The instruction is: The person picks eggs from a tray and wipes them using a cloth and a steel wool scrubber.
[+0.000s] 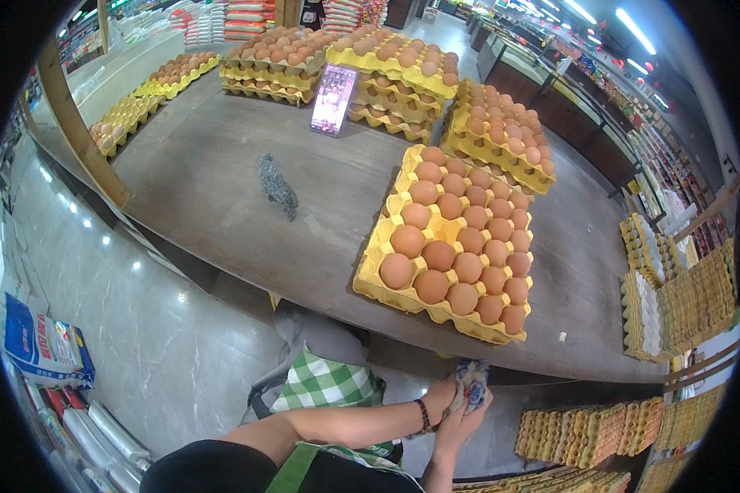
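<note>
Just off the table's front edge, my left hand (443, 395) and my right hand (464, 424) are together around a crumpled, patterned cloth (472, 377). Both grip it; whether anything is wrapped inside is hidden. A dark beaded bracelet (423, 414) circles my left wrist. Beyond my hands, a yellow pulp egg tray (401, 301) lies on the brown table (216, 203), filled with brown eggs (467, 267). One cup (445, 229) in its left part holds no egg. A grey, glittery scouring pad (277, 186), seemingly steel wool, rests left of the tray.
A lit smartphone (333, 100) leans against stacked egg trays (394, 92) at the back. More trays of eggs (499, 132) stand behind the near one. Empty trays are piled at the right (697, 302) and below the tabletop (586, 431). A wooden post (80, 129) rises at the left edge.
</note>
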A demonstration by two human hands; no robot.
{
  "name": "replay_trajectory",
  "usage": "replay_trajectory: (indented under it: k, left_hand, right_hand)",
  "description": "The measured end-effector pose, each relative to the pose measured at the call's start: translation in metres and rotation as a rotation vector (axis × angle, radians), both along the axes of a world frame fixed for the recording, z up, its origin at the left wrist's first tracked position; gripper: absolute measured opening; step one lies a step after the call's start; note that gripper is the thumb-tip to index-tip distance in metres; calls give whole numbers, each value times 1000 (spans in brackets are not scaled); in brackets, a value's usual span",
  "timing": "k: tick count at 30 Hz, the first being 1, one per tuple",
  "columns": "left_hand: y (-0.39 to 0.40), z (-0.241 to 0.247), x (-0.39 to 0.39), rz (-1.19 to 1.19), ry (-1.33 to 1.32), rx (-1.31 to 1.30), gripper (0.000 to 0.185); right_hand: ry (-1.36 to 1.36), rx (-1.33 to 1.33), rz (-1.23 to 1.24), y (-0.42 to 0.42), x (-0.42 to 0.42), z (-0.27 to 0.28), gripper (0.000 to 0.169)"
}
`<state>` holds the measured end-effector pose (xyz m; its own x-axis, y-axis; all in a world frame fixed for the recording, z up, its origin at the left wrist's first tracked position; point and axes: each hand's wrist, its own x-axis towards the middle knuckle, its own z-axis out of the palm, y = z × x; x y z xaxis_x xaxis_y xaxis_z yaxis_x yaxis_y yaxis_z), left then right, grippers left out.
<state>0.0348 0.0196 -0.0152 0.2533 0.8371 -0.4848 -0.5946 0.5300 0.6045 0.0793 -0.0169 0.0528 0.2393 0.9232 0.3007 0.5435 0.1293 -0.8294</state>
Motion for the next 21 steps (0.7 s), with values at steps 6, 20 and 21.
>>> replay_trajectory:
  k: [6, 20, 21]
  left_hand:
    - [-6, 36, -18, -139, -83, -129, 31]
    - [-25, 18, -14, -186, -56, 208, 38]
    - [-25, 23, -18, -147, -111, 115, 38]
  right_hand:
    - [268, -77, 74, 17, 30, -12, 30]
    - [223, -34, -32, 11, 25, -1, 28]
    - [161, -1, -25, 8, 17, -4, 28]
